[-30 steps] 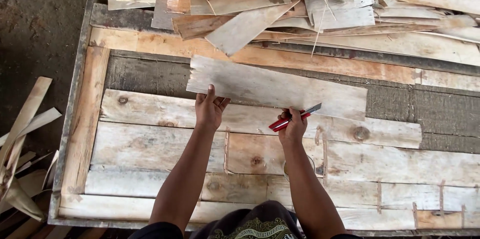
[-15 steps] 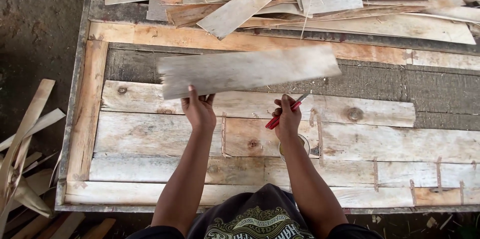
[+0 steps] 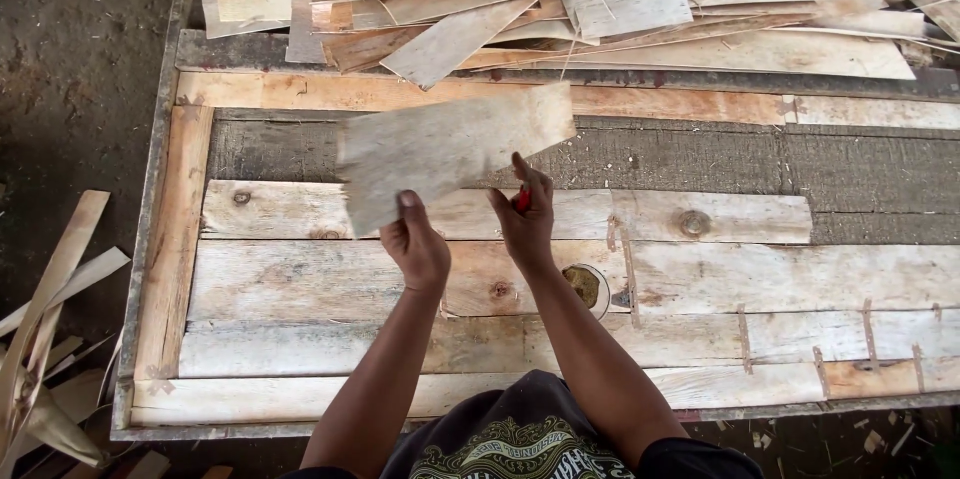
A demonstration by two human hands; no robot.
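A thin wood sheet (image 3: 450, 149) is gripped mid-frame by the left hand (image 3: 418, 244) and right hand (image 3: 525, 219), above the tabletop (image 3: 700, 284); a red tool (image 3: 522, 200) is also clasped in the right.

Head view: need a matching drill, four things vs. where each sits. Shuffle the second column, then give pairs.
Things:
1. thin wood sheet
2. red tool
3. pile of wood strips
4. loose strips on the ground

Places:
A. far edge of the table
B. left of the table, on the dirt
C. in the right hand
D. lifted above the table, pinched by the left hand

Pairs: 1-D, 2-C, 3-A, 4-B
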